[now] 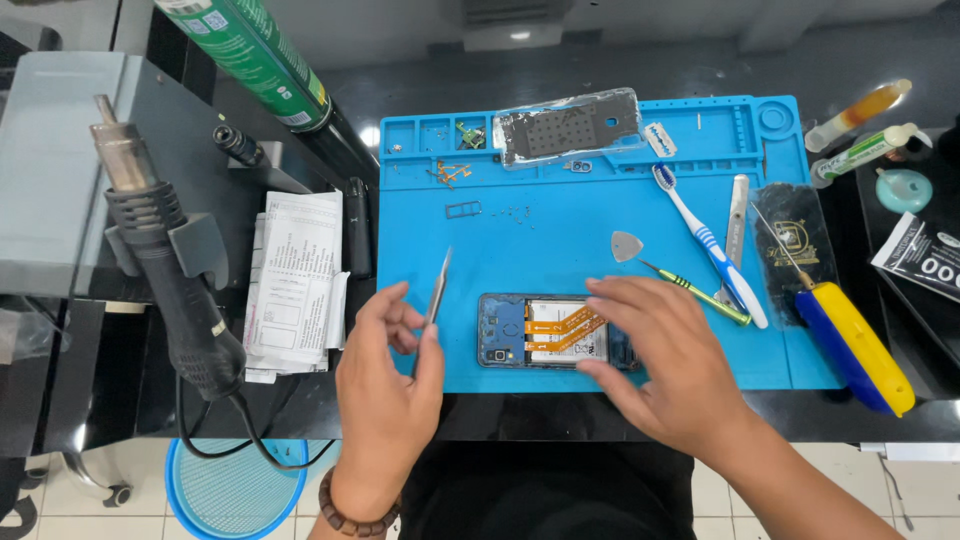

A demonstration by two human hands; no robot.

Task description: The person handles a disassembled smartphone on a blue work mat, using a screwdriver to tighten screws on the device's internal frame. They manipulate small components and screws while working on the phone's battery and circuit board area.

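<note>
- The opened smartphone with blue frame [545, 332] lies flat, lengthwise left to right, near the front edge of the blue silicone repair mat [600, 230] on the dark bench [870, 60].
- Its back cover is off: a white battery label, two orange flex ribbons crossing it diagonally and a camera module at the left end are exposed.
- The right hand [660, 360] rests over the phone's right end, fingers spread, fingertips touching its upper and lower edges; its grip is not closed around anything.
- The left hand [385, 385] hovers just left of the phone, thumb and fingers pinching slim metal tweezers [437, 290], tips pointing up and away.
- Farther back on the mat lie a grey triangular pick [626, 245], a green-handled screwdriver [697, 293] and a blue-and-white toothbrush [708, 243].
</note>
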